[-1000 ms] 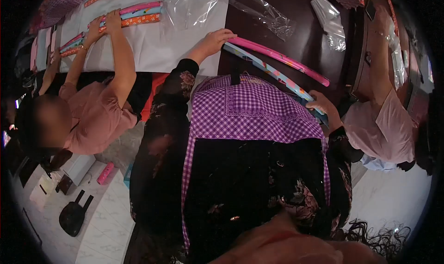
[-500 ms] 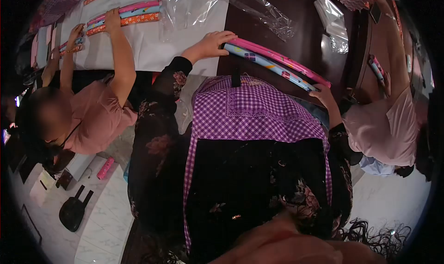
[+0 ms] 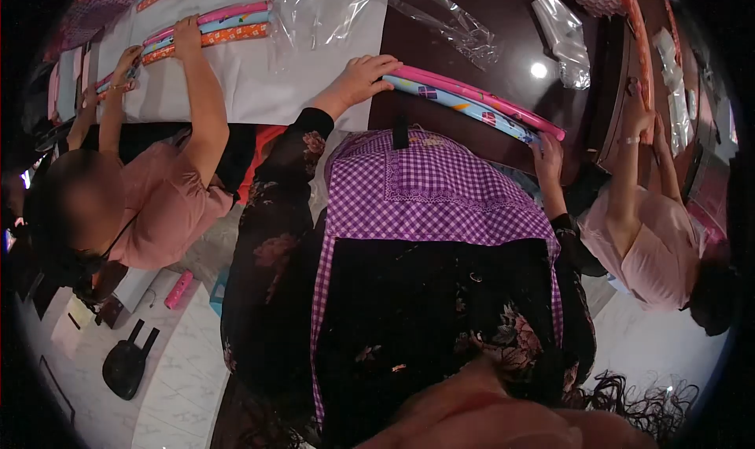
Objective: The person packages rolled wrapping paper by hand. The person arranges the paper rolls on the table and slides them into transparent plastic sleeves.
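Past my purple gingham apron (image 3: 456, 193), over the glossy dark table (image 3: 515, 52): one blue roll (image 3: 464, 112), one pink roll (image 3: 482, 100), both slim, smooth cylinders! My left hand (image 3: 364, 79) and right hand (image 3: 548, 158) touch opposite ends; clamped or not, I can't tell. Beyond: one crinkled clear film (image 3: 452, 24), one shiny plastic bundle (image 3: 564, 42).

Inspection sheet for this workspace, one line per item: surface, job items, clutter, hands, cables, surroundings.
Surface: dark glossy tabletop with a glare spot; white covering adjoins at left.
Job items: pink roll and blue patterned roll, side by side.
Clutter: loose clear film and shiny plastic packet beyond the rolls.
Hands: left hand at the rolls' left ends, right hand at their right ends; grip unclear.
Cables: nothing seen; picture edges too dark to tell.
Surroundings: left co-worker handling rolls, right co-worker close by.
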Demonstrator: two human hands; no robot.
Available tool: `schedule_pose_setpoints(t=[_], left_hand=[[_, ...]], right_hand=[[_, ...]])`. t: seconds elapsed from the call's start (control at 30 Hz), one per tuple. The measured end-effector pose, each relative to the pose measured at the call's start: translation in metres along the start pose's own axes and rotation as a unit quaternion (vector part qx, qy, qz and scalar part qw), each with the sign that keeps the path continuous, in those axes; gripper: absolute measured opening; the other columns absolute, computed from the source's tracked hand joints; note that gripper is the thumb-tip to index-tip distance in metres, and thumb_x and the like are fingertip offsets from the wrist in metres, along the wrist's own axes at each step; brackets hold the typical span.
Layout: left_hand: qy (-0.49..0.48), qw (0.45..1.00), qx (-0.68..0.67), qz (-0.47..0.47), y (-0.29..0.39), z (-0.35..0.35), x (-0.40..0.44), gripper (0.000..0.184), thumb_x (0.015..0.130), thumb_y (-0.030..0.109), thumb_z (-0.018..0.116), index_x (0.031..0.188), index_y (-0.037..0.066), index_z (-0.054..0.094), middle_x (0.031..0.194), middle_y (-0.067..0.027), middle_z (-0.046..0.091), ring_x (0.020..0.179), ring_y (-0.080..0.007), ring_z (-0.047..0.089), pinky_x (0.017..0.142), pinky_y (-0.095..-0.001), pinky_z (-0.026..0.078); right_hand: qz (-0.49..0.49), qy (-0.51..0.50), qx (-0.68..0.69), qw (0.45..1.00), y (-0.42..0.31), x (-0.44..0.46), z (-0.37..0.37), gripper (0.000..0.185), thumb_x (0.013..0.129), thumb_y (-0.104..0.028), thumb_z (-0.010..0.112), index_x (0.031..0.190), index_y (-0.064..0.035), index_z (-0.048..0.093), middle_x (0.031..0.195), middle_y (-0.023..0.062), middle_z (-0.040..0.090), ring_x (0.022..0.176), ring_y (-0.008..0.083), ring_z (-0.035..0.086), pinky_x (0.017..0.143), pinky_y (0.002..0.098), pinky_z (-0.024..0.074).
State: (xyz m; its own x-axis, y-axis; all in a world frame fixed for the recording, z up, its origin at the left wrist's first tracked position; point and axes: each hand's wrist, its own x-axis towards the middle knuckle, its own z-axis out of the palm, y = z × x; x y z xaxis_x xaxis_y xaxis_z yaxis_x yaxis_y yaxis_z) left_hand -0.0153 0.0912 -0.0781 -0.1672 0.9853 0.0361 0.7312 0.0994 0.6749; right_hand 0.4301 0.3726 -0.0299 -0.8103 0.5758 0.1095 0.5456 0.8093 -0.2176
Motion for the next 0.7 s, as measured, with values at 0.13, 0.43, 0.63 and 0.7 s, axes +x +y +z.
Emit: schedule_pose_setpoints(t=[0.13,0.43,0.63,0.7], left_hand=[[0.017,1.000,0.021,0.002,0.002,0.001,0.000,0.054,0.086,0.036,0.065,0.137,0.023,0.052,0.138,0.0000,0.050,0.123,-0.0240,0.050,0.103,-0.0427,0.035],[0.000,1.000,0.009,-0.015,0.001,-0.001,0.000,0.057,0.085,0.036,0.066,0.137,0.024,0.051,0.141,0.0003,0.049,0.123,-0.0244,0.049,0.104,-0.0432,0.034],[0.001,1.000,0.013,-0.020,0.011,0.002,0.001,0.056,0.084,0.037,0.066,0.137,0.023,0.051,0.140,0.0006,0.050,0.120,-0.0247,0.050,0.103,-0.0420,0.035],[-0.010,1.000,0.007,-0.020,0.016,0.005,0.003,0.056,0.084,0.037,0.067,0.136,0.022,0.052,0.139,0.0006,0.050,0.118,-0.0250,0.051,0.102,-0.0421,0.036]], right_hand=[[-0.033,0.007,-0.039,0.999,-0.053,0.025,-0.002,0.052,0.080,-0.022,0.074,0.126,-0.0074,0.056,0.121,0.0145,0.055,0.115,0.0357,0.050,0.095,0.0484,0.0397],[-0.181,-0.135,0.004,0.974,-0.170,0.116,0.039,0.096,0.069,-0.035,0.080,0.148,-0.0107,0.029,0.143,0.0145,0.038,0.132,0.0336,0.038,0.111,0.0477,0.0303],[-0.195,-0.149,-0.021,0.969,-0.166,0.120,0.060,0.089,0.073,-0.034,0.077,0.145,-0.0083,0.033,0.132,0.0144,0.047,0.122,0.0327,0.046,0.104,0.0440,0.0369],[-0.188,-0.156,-0.025,0.969,-0.167,0.120,0.061,0.086,0.074,-0.034,0.076,0.144,-0.0082,0.034,0.129,0.0141,0.049,0.120,0.0323,0.047,0.102,0.0433,0.0382]])
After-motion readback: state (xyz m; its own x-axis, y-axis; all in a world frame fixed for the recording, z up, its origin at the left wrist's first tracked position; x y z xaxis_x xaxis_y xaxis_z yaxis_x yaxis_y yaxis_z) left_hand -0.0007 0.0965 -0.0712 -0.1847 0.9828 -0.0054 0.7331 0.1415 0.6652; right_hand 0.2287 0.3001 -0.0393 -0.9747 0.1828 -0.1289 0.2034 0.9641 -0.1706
